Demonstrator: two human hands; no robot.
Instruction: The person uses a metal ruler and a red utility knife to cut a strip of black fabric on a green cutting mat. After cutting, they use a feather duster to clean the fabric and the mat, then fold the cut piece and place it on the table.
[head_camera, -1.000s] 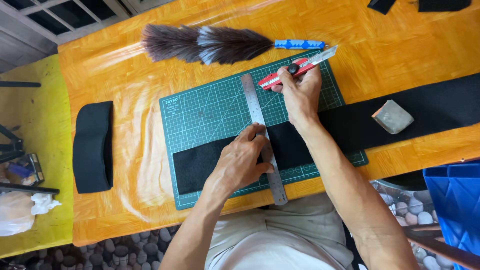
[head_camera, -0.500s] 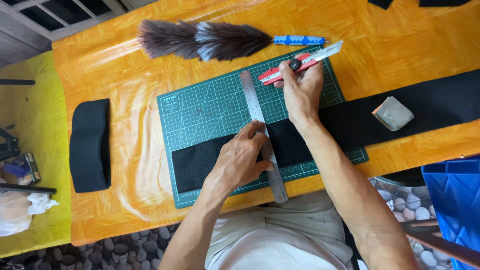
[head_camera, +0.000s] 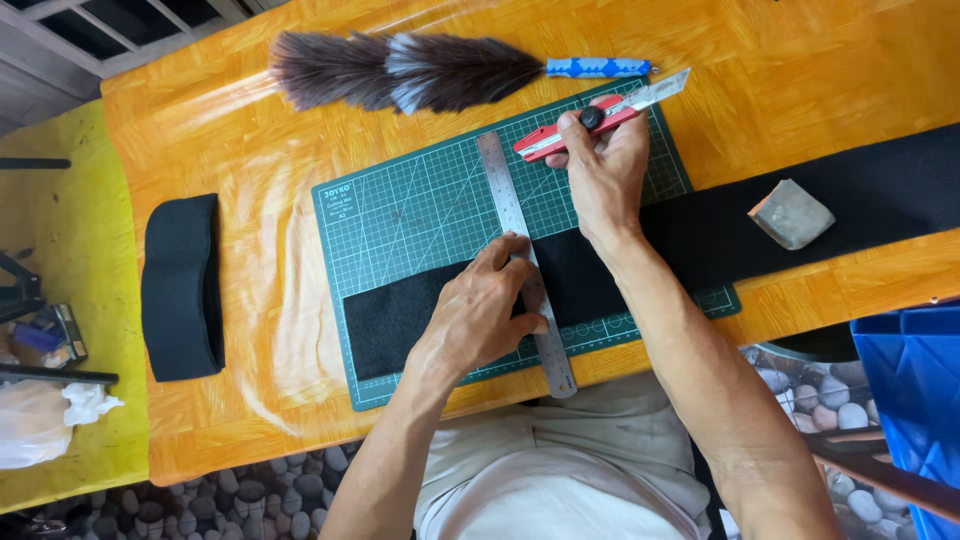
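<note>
Covering part of the ruler (head_camera: 497, 182), the left hand (head_camera: 478, 312) is pressed flat; the cutter (head_camera: 598, 115) is gripped by the right hand (head_camera: 600, 170) over the orange surface (head_camera: 250, 230).

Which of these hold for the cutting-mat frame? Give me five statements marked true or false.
1. The left hand presses the steel ruler onto the black fabric strip. True.
2. The right hand holds a blue pen. False: its grip is on a red utility knife.
3. The grey stone block sits on the fabric strip. True.
4. The feather duster lies on the green cutting mat. False: it lies on the orange table, beyond the mat.
5. The knife blade is cutting fabric. False: it points away, above the mat's corner.
</note>
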